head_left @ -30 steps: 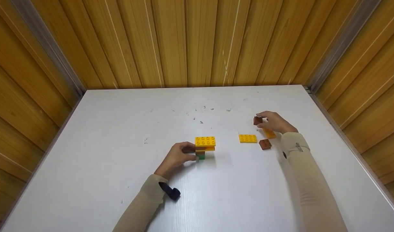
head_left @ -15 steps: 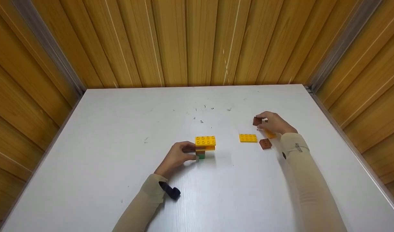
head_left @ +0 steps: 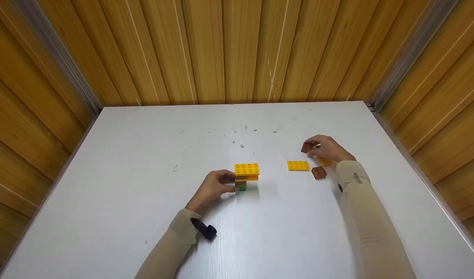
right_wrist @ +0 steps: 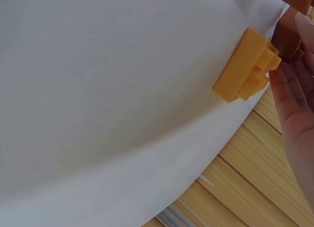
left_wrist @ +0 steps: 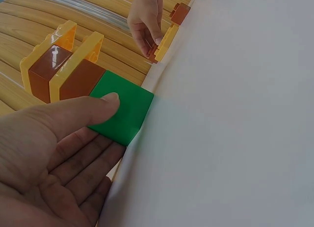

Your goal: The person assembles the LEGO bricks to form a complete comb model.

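Note:
My left hand [head_left: 213,188] holds a stack of toy bricks near the table's middle. The stack has a green brick [left_wrist: 122,106] at its base, then brown bricks alternating with yellow plates; a studded yellow plate [head_left: 247,169] tops it and overhangs to the right. In the left wrist view the thumb lies on the green brick. Farther right, my right hand [head_left: 330,148] pinches a brown brick [head_left: 306,147] between thumb and fingers, seemingly tilted. An orange-yellow brick [right_wrist: 243,65] lies close by, partly hidden under that hand in the head view.
On the white table [head_left: 143,155], a flat yellow plate [head_left: 298,166] and a second brown brick [head_left: 319,173] lie between the stack and my right forearm. Wood-patterned panels [head_left: 237,50] stand behind the table and on both sides.
My right hand has shifted slightly left and nearer with the brown brick, which has tilted. My left hand and the stack have stayed in place.

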Tool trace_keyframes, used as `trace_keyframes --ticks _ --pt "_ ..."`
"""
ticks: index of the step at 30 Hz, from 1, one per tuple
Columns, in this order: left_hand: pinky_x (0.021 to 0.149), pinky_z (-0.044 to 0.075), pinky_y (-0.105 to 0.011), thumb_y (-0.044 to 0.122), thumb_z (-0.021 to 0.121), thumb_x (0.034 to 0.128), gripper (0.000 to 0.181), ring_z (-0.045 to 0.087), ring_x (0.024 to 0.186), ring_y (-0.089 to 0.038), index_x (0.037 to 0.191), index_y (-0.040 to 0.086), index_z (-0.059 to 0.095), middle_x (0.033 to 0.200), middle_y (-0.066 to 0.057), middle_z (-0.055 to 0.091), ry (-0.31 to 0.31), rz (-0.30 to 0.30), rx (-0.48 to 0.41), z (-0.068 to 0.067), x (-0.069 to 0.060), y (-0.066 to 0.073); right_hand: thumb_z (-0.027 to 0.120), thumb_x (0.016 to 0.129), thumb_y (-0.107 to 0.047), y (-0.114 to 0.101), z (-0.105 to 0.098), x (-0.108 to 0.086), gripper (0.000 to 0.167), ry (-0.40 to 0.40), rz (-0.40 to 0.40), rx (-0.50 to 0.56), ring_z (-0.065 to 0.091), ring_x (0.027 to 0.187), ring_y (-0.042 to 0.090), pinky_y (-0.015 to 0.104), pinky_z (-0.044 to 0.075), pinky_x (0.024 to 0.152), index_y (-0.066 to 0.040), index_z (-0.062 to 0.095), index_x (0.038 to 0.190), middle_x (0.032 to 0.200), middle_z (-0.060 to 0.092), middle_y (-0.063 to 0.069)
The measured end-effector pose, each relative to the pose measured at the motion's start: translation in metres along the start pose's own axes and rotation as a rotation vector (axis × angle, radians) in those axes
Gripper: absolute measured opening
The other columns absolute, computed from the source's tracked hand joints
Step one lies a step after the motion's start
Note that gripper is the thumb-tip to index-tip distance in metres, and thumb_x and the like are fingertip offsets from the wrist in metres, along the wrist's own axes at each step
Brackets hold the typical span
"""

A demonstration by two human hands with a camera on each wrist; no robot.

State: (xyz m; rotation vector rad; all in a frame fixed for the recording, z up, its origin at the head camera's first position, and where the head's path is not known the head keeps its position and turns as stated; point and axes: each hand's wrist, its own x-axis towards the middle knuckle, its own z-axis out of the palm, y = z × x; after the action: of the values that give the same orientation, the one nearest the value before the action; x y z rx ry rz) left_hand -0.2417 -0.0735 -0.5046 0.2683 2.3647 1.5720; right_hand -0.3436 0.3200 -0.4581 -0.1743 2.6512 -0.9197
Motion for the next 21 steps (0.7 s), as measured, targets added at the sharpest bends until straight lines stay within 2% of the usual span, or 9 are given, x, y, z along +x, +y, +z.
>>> trace_keyframes --ticks 5,12,21 --pt "0.1 0.049 -0.038 0.007 0.077 0.077 0.042 0.064 0.11 -0.023 0.116 0.007 0.064 0.119 -0.009 0.067 0.004 -0.008 0.008 0.0004 0.0 0.0 0.064 0.092 -0.015 -0.0011 0.0019 0.0001 0.047 -0.001 0.015 0.006 0.046 0.124 0.034 0.051 0.036 0.111 -0.007 0.051 0.136 0.133 0.052 0.016" --pt "0.101 0.048 -0.038 0.007 0.077 0.0773 0.038 0.064 0.111 -0.023 0.114 0.006 0.066 0.117 -0.009 0.068 -0.008 0.012 -0.029 -0.0001 -0.0008 -0.001 0.064 0.092 -0.014 -0.0037 0.0052 -0.0002 0.048 -0.006 -0.038 -0.016 0.047 0.125 0.035 0.052 0.036 0.11 -0.005 0.05 0.137 0.136 0.052 0.017" --pt "0.099 0.05 -0.038 0.006 0.077 0.0774 0.041 0.064 0.111 -0.025 0.116 0.005 0.064 0.119 -0.012 0.067 -0.003 0.012 -0.024 0.0 -0.0015 0.0018 0.064 0.091 -0.012 -0.0082 0.0067 -0.0013 0.045 -0.034 -0.042 -0.003 0.049 0.121 0.033 0.051 0.039 0.108 -0.006 0.053 0.135 0.134 0.054 0.013"
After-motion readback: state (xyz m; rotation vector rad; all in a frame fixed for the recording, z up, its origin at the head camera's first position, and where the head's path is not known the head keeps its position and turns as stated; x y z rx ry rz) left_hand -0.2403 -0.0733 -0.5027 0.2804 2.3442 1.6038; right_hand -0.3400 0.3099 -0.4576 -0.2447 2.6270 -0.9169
